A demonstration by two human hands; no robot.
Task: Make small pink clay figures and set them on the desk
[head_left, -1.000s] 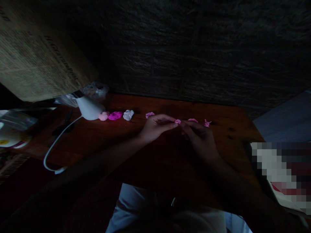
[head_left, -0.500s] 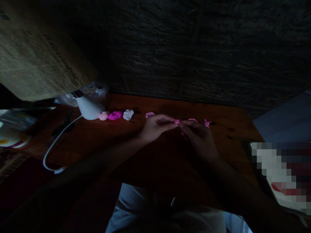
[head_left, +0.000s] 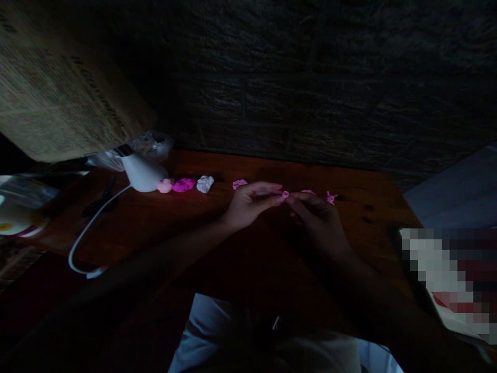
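Observation:
Above the wooden table, a small rolled piece of pink clay (head_left: 286, 195) is between the fingertips of both my hands. My right hand (head_left: 324, 225) pinches it from the right with thumb and index finger. From the left, my left hand (head_left: 245, 207) has its thumb against the clay, while its index finger arches just above. Behind my left hand lies a pink clay lump (head_left: 239, 183). Past my right fingers are a flat pink clay piece (head_left: 308, 191), partly hidden, and a pink clay piece with thin points (head_left: 331, 198).
Left along the table (head_left: 256, 160) lie a white clay lump (head_left: 205, 183), a magenta lump (head_left: 184, 185) and a pale pink lump (head_left: 165, 185). Beside them stands a white lamp base (head_left: 143, 172) with a cord (head_left: 75, 243) under a newsprint-patterned shade (head_left: 70, 88). Dark scissors (head_left: 103, 202) lie nearby.
My left index finger has lifted slightly from the clay, and the little roll has turned so its ring-like end shows. Both hands otherwise keep their places.

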